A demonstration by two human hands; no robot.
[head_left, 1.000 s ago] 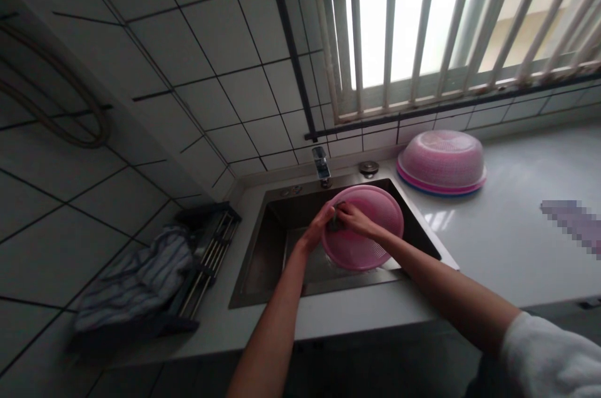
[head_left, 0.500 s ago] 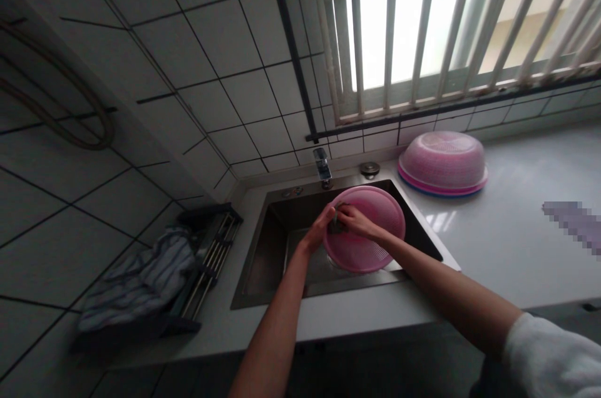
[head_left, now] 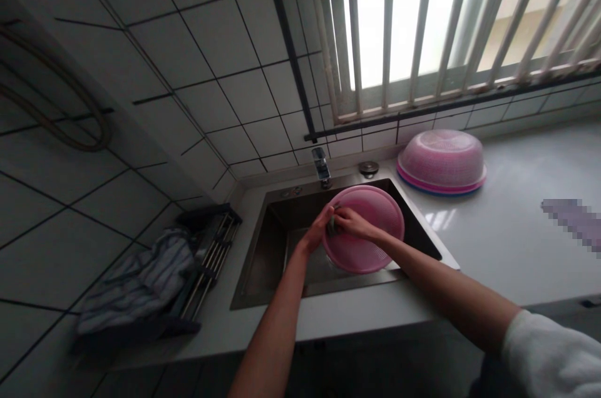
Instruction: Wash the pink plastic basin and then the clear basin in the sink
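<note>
Left hand (head_left: 318,229): its fingers are curled over the near-left rim of the pink basket (head_left: 375,223), gripping it.
Right hand (head_left: 353,223): the fingers are bent together around a small dark pad (head_left: 332,224), pressing it on the basket's rim, just beside the left fingers; how far they wrap it is too small to tell.
Pink basket: tilted inside the sink (head_left: 270,254), open side towards the person, under and to the right of both sets of fingers.
Tap (head_left: 321,166): just beyond the fingers, at the sink's back edge.
Upturned baskets (head_left: 441,160): a pink stack, rim down on the bench (head_left: 507,248), well to the right of the fingers.
Rack (head_left: 211,254): well to the left of the fingers, with a striped cloth (head_left: 136,279) heaped on it.
</note>
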